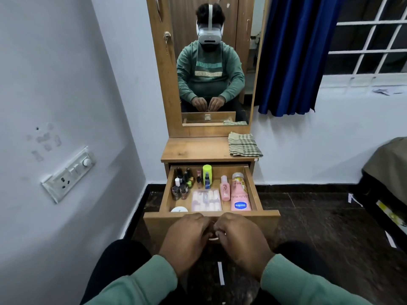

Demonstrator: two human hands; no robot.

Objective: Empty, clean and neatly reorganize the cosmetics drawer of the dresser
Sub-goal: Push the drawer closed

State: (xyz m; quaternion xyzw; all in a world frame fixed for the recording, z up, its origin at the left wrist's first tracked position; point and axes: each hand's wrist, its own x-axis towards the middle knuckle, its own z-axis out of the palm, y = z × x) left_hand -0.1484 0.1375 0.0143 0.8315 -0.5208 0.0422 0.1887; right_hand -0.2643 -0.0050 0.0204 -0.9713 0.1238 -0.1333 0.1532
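The wooden dresser drawer (267, 214) stands pulled out and holds cosmetics. A pink Vaseline lotion bottle (240, 194) lies at its right, with a smaller pink bottle (225, 188) beside it. A clear box of small items (206, 200) lies in the middle, and a white round lid (179, 209) sits at the front left. Several nail polish bottles (182, 181) cluster at the back left, next to a green-capped bottle (207, 172). My left hand (187, 235) and my right hand (239, 234) grip the drawer handle (213, 238) at the front panel, fingers curled.
A folded checked cloth (243, 144) lies on the dresser top (193, 150) below the mirror (211, 62). A wall with a switch panel (68, 175) is close on the left. A blue curtain (293, 53) hangs at the right, with dark furniture (387, 172) on the floor.
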